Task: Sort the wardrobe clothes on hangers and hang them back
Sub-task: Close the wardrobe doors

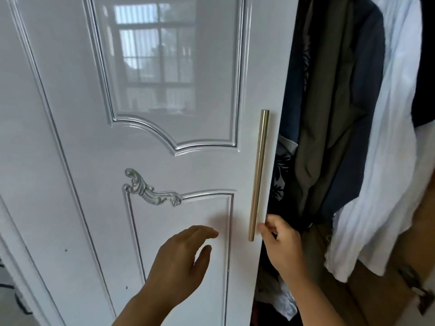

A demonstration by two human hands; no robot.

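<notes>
White wardrobe door (146,161) ajar. Left hand (181,257), fingers relaxed and spread, hovers in front of the door panel left of the gold handle (259,175). Right hand (280,243) grips the door edge just right of the handle's lower end. Clothes right of handle: olive garment (329,128), navy jacket (367,114), white shirt (388,172), all hanging inside.

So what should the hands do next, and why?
Probably pull the white door wider open. The right hand already grips the door's edge just below the gold handle, and the left hand hovers open near the panel. The hanging clothes show only through a narrow gap, so there is little room to lift hangers out.
</notes>
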